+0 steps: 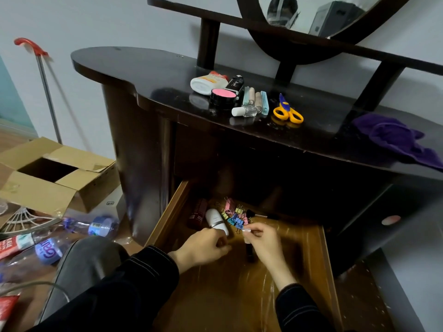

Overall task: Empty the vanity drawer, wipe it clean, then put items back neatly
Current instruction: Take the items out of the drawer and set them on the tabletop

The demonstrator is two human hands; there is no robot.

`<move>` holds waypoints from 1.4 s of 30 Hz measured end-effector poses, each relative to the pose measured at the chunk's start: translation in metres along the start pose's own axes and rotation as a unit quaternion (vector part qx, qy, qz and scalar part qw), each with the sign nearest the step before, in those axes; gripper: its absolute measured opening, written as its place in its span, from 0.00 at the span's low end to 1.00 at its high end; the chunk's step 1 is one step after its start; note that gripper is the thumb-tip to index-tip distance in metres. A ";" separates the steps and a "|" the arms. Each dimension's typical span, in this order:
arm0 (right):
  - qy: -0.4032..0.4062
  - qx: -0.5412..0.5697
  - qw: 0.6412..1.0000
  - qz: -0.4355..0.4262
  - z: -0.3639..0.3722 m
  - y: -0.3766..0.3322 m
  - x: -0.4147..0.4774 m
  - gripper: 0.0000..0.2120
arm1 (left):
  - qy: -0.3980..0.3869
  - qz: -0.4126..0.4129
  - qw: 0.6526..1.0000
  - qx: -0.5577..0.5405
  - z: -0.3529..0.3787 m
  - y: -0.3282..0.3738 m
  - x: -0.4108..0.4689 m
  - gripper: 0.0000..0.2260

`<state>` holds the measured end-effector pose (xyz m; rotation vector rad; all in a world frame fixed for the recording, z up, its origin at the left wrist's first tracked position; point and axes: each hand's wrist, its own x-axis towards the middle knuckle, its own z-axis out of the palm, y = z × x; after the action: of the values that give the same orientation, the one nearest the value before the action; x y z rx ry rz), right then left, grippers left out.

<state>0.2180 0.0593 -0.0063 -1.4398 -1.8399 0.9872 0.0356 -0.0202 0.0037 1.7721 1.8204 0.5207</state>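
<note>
The wooden drawer (167,216) stands pulled open below the dark vanity top (143,75). At its back lie a dark red tube (197,213), a white bottle (217,221), a heap of coloured binder clips (233,215) and a small brush (261,214). My left hand (206,248) sits with curled fingers against the white bottle's near end; what it holds is hidden. My right hand (262,240) pinches a small pale binder clip (247,229) over a black stick (249,254). On top lie a lotion bottle (207,83), pink compact (223,97), nail polish (247,111), scissors (287,111) and a purple cloth (395,137).
An open cardboard box (55,173) and several plastic bottles (96,226) lie on the floor to the left. A red-handled pole (45,87) leans on the wall. My knee (91,259) is beside the drawer's left wall. A round mirror (311,13) stands above.
</note>
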 end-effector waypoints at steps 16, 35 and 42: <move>0.056 -0.128 0.987 0.073 -0.010 0.029 0.017 0.23 | 0.064 0.011 0.996 0.062 0.006 0.000 0.000 0.06; 0.012 -0.403 0.912 0.077 -0.029 0.018 0.035 0.12 | 0.031 0.021 0.996 0.086 0.008 -0.005 0.002 0.05; 0.004 -0.330 0.944 -0.005 -0.046 -0.021 -0.012 0.08 | 0.035 0.012 0.999 0.037 0.007 0.006 -0.008 0.08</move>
<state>0.2475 0.0537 0.0363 -1.7894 -2.2894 0.3496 0.0445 -0.0287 0.0023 1.8479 1.8906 0.5383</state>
